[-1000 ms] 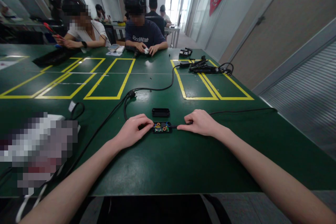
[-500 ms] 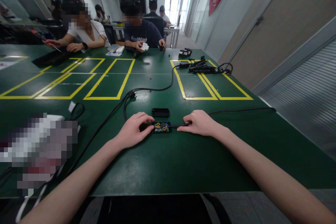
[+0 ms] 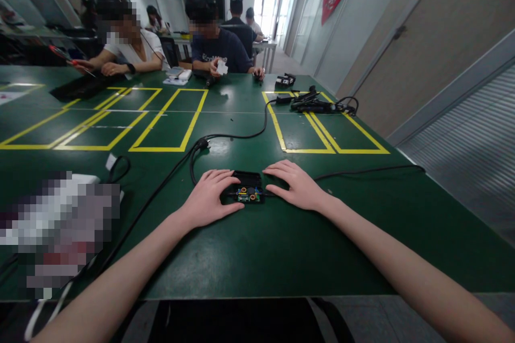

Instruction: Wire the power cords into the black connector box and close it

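In front of me on the green table lies a small black case base holding a circuit board, with copper-coloured coils and coloured wires. Right behind it sits a matching black cover, its hollow side up. My left hand is at their left side, thumb and fingers spread around the left end of the base. At the right, my right hand has its fingers apart, the fingertips near the cover's right end. A black cable runs from the right, passes under that hand and meets the base.
Another black cable with a plug crosses the table behind my left hand. Yellow tape outlines mark the tabletop. A bundle of black parts lies at the far right. Two people sit across the table, handling items. Blurred-out items are at left.
My right hand has let go of the cable and spread its fingers, moving left towards the cover. The cover has come nearer the base. My left hand has opened wider.
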A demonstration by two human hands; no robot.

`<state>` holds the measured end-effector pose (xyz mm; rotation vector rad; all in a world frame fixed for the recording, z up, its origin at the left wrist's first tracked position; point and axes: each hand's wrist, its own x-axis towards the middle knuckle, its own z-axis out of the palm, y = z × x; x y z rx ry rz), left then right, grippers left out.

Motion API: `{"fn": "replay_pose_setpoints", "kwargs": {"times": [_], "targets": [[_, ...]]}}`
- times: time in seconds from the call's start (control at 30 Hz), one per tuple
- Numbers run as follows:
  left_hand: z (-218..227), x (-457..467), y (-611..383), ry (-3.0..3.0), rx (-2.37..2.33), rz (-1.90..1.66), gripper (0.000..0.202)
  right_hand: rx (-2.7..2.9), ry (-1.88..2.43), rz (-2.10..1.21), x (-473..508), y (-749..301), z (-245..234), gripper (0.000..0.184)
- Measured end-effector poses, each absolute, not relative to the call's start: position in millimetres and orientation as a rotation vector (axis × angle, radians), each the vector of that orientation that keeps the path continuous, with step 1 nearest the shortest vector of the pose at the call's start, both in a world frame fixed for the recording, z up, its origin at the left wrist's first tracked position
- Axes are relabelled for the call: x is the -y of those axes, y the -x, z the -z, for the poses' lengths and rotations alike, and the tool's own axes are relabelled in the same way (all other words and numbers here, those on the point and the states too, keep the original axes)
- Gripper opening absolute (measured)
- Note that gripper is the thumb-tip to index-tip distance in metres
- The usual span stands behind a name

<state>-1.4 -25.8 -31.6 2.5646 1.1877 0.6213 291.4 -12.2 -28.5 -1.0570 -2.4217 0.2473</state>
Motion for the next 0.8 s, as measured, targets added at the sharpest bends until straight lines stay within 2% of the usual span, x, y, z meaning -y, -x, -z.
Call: {"fn": "replay_pose_setpoints", "kwargs": {"times": [0.17,0.43,0.6,0.8], "targets": [[31,28,0,-2.578,-1.164,-0.701,0.041,2.331,1.046,-0.357,12,-286,38,0.026],[30,31,0,-2.526,-1.09,-0.784,0.031,1.974,1.17,-0.811,20,-272,34,0.017],[30,31,-1,-2.531,-1.08,-0.781,0.033,1.858,1.14,-0.958,18,-267,38,0.027],[31,31,-1,-2.583,-1.072,-0.774,0.037,1.729,1.14,-1.127,18,-269,38,0.029]]}}
